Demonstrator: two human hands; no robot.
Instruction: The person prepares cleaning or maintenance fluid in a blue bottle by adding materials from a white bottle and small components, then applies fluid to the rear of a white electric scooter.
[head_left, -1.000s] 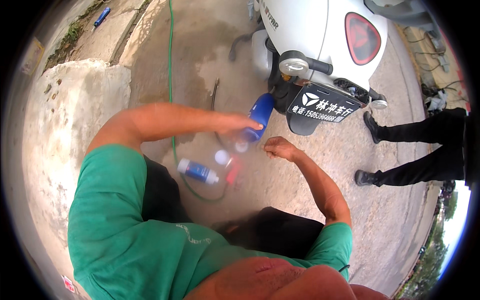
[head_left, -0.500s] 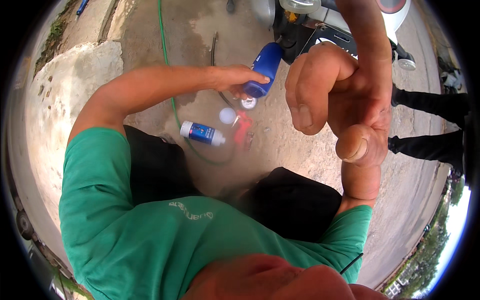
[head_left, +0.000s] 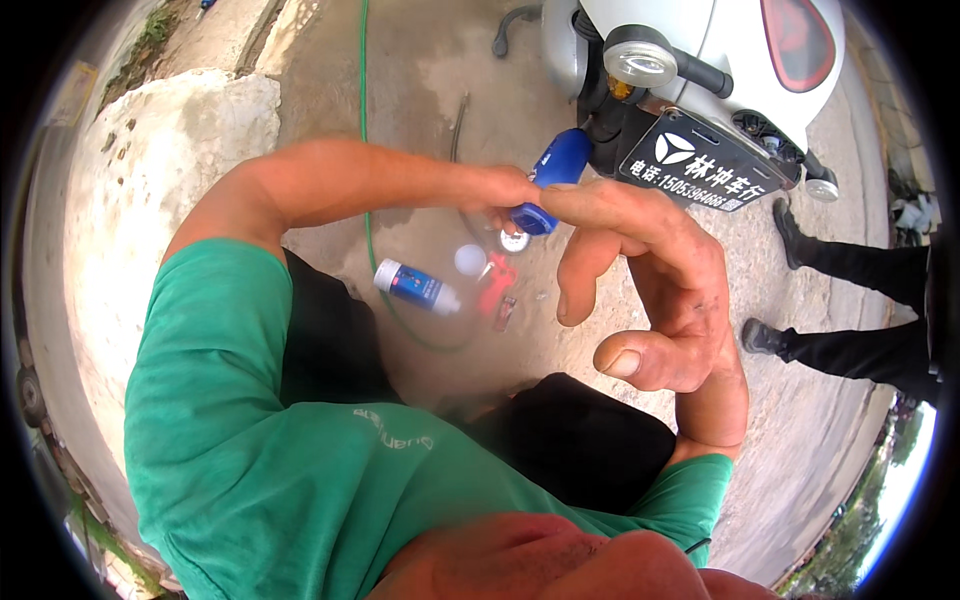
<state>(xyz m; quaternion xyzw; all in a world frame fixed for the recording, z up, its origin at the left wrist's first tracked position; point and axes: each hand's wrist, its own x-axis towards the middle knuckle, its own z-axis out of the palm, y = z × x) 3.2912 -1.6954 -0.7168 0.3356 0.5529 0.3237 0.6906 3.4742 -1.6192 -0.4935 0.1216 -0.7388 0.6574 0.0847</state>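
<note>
My left hand (head_left: 508,195) is closed around the near end of a blue bottle (head_left: 563,160), which slants away toward the back of a white scooter (head_left: 690,35). Whether the bottle's far end touches the scooter I cannot tell. Large in the foreground, my right hand (head_left: 665,285) has its fingers bent and apart, holding nothing. Its fingertips overlap the bottle's near end in the picture, but contact is unclear. Below the bottle lie a small round dial (head_left: 515,241), a white disc-like cap (head_left: 470,260) and a red object (head_left: 495,285). A white bottle with a blue label (head_left: 415,287) lies left of them.
A green hose (head_left: 365,120) curves along the ground on the left, with a short dark hose (head_left: 459,125) nearer the middle. The scooter's black plate (head_left: 690,160) and lamp (head_left: 640,62) face me. Another person's black-clad legs (head_left: 860,270) stand at the right.
My right hand has come down from above and moved left toward the blue bottle, its fingers opening somewhat. My left hand keeps hold of the bottle. The view has shifted, showing more of the scooter.
</note>
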